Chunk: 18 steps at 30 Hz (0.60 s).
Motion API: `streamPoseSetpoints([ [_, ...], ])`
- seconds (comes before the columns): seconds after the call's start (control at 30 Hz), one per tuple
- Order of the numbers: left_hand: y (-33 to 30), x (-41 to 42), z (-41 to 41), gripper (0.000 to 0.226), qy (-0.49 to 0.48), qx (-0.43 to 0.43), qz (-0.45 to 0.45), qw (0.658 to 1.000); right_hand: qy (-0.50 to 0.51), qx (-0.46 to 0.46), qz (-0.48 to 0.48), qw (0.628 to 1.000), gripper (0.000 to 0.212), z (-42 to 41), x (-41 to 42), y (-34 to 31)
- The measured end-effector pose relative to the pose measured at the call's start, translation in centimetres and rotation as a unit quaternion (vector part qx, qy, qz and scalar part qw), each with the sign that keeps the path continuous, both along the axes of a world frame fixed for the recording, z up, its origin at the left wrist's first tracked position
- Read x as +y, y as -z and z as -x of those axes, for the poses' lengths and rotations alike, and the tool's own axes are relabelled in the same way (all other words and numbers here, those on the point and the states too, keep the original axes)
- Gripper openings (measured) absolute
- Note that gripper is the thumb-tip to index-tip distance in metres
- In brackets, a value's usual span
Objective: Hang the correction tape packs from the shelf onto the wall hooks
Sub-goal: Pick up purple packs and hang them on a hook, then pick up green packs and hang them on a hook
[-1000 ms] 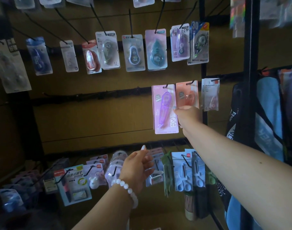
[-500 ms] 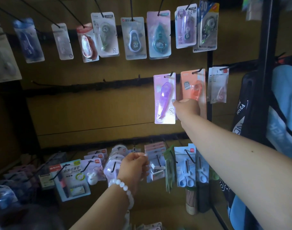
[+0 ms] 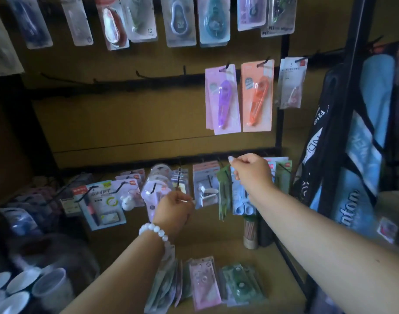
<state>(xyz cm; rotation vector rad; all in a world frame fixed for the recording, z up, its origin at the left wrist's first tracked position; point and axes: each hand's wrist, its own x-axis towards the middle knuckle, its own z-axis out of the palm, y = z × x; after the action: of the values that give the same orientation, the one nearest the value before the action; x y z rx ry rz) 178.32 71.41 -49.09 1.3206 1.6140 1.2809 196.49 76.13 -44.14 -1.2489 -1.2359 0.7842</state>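
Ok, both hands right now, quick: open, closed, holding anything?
Left hand: fingers curled, contents cannot be told.
Right hand: fingers curled, nothing visible in it.

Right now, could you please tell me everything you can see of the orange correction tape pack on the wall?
The orange correction tape pack is a tall peach-coloured card with a clear blister holding an orange, teardrop-shaped dispenser. It hangs upright from a black wall hook, beside the purple pack on its left. Neither hand touches it.
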Motion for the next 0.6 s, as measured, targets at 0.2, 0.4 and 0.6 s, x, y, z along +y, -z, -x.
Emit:
streamPoseSetpoints([
  [0.2, 5.2, -1.2, 0.2, 0.014, 0.001, 0.006, 0.041, 0.999, -0.039, 0.01, 0.087, 0.995, 0.025, 0.5, -2.3, 8.1],
  [0.4, 10.6, -1.4, -0.5, 0.015, -0.009, 0.018, 0.1, 0.995, -0.031, 0.005, 0.178, 0.983, 0.023, -0.6, -1.8, 15.3],
  [0.6, 15.5, 0.2, -1.5, 0.009, -0.012, -0.031, 0.159, 0.987, 0.012, -0.062, 0.252, 0.966, 0.021, -3.1, 0.5, 22.0],
])
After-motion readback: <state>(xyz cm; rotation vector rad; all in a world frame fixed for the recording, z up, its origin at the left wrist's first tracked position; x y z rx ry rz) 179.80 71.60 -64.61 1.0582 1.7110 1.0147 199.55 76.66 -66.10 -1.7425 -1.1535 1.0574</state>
